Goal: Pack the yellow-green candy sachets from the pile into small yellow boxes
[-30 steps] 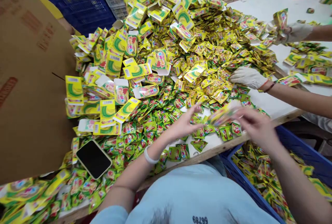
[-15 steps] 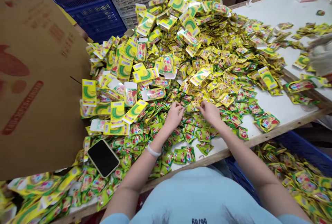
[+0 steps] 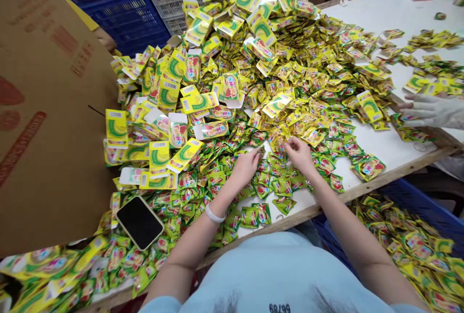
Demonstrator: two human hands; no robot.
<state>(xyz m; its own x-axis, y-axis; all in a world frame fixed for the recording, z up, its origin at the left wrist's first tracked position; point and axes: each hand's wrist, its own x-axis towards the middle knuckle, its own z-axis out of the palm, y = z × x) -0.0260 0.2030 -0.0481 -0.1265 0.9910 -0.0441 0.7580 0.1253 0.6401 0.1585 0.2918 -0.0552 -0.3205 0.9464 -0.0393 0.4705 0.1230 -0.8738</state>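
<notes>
Small green candy packets [image 3: 282, 186] with a red fruit print lie in a loose layer in front of me, running into yellow candy packets [image 3: 315, 136] farther back. My left hand [image 3: 247, 165] is closed low over the green ones, thumb and fingers pinched; a bit of green shows at its fingertips, too small to name. To its right, my right hand [image 3: 300, 154] is also closed, fingertips together among yellow and green packets. What it pinches is hidden. A small white gap shows between the hands.
Yellow printed boxes [image 3: 159, 158] are heaped left and behind. A phone [image 3: 140, 222] lies on packets beside a tall carton [image 3: 50, 134]. A co-worker's gloved hand [image 3: 431, 110] is at right. A blue crate [image 3: 427, 202] of packets sits below the table's wooden edge [image 3: 384, 181].
My hands have moved slightly apart, and a white gap has appeared between them. At the right, the co-worker's gloved hand has come down and now lies stretched over the packets.
</notes>
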